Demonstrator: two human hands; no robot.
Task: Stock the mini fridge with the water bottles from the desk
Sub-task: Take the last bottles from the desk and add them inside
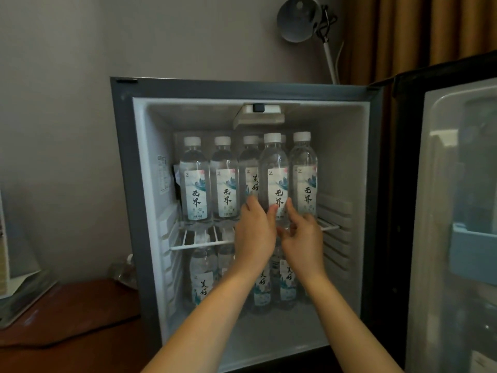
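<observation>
Clear plastic water bottle point(273, 168), white cap, pale label with black characters. Upright at the white wire upper shelf point(199, 244) of the open grey mini fridge point(121, 184), right of centre, nearest in its row. Left hand point(254, 232) and right hand point(302, 235) both grip its lower body, hiding the base.

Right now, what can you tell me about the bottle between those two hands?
The water bottle is clear plastic with a white cap and a pale label bearing black brush characters. It is upright at the front of the upper wire shelf, gripped low down by the left hand and right hand.
</observation>
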